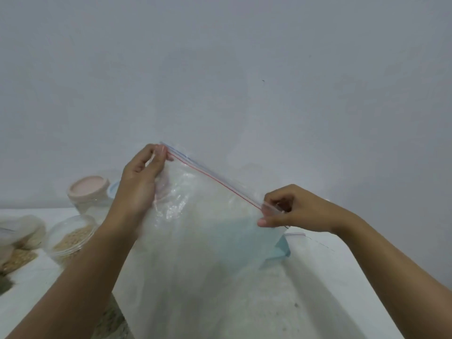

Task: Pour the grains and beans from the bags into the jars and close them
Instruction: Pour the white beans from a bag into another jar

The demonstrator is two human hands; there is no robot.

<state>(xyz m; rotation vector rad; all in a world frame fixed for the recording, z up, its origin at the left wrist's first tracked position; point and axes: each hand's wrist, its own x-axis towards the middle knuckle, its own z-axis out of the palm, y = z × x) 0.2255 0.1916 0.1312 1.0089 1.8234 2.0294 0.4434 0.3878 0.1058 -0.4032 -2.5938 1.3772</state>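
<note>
The upper corner of the clear zip bag [208, 241] is pinched between thumb and curled fingers [160, 152] of the left hand [140, 182]. The lower corner is pinched by the right hand [293, 211]. The bag is held up over the white counter [29, 285], its zip strip [212, 178] slanted between the hands. At the left, an open jar [71, 238] of pale grains is seen near a pink-lidded jar [89, 192].

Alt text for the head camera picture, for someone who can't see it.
A left hand and a right hand pinch the top corners of a clear zip bag, holding it up. Left of it stand a pink-lidded jar and a jar of tan grain.
</note>
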